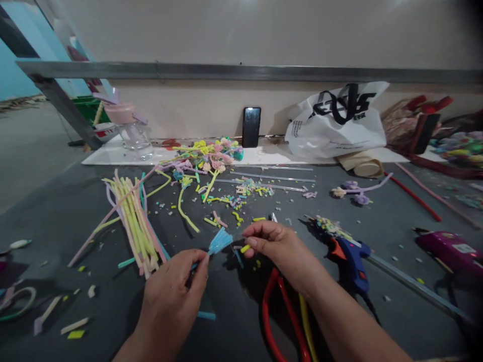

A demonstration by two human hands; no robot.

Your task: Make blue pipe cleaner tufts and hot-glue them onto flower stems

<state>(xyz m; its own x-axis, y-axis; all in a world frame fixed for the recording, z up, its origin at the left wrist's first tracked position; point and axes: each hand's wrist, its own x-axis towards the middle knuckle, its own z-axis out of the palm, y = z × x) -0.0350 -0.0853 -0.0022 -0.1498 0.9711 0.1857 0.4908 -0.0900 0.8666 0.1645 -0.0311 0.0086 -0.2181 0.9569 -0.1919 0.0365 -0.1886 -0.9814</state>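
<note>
One blue tassel (pixel 221 241) — pinched tight in the left hand (pixel 175 286), flaring up and rightward — points toward the nearby right hand (pixel 274 245), pinched around a yellow scrap (pixel 245 248)

1. I see a light-blue tuft (pixel 221 242) near the centre of the frame, slightly below and left of it. It fans into a ragged, strip-like end pointing up and right, and narrows toward lower left, where it is pinched at its thin end; I read it as tilted.
2. Just right of it I see a short yellow stub (pixel 245 248), slanted; I cannot tell whether it is gripped.
</note>
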